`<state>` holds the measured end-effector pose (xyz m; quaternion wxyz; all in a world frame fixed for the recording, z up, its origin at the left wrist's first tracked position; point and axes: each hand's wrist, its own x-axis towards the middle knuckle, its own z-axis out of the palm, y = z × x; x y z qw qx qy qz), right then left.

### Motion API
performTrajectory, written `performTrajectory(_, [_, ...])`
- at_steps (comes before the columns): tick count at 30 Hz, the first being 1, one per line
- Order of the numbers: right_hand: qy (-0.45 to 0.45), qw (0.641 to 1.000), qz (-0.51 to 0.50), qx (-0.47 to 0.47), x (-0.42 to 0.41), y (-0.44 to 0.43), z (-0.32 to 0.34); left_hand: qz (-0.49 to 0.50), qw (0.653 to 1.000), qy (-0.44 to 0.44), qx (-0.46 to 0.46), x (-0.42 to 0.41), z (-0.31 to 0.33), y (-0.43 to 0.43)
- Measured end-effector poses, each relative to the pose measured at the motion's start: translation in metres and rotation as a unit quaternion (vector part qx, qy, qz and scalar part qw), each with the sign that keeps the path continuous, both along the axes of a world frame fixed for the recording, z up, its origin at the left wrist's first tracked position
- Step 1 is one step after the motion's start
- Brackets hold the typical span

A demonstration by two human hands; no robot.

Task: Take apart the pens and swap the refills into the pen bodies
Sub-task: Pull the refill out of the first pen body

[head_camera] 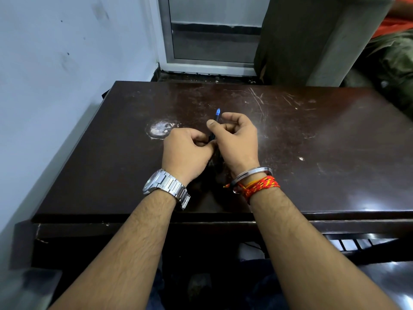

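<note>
a dark pen (pixel 215 125) with a translucent blue end sits above the middle of the table (pixel 312 142), held between both hands, its blue end pointing to the far side and sticking out past the fingers. the right hand (pixel 237 139) closes its grip on the pen's upper part, thumb pressed against the barrel and fingers curled around it. the left hand (pixel 186 151) pinches the pen's near end, fingers bent tight; that end is hidden behind the hands. both hands meet just near of the table's centre, forearms reaching in from the near edge. a metal watch (pixel 164 185) rings the left wrist; a steel bangle (pixel 252 172) and red-and-yellow thread (pixel 260 186) ring the right. a pale worn patch (pixel 159 128) marks the dark, scratched tabletop just left of the hands.
</note>
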<state>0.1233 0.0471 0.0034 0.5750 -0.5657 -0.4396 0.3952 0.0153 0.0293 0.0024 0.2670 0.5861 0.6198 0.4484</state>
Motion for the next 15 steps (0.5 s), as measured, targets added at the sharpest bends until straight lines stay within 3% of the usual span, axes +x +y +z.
performTrajectory(15, [0.079, 0.993, -0.071, 0.044, 0.0102, 0.002, 0.0079, -0.01, 0.999, 0.042, -0.032, -0.0046, 0.0001, -0.0009])
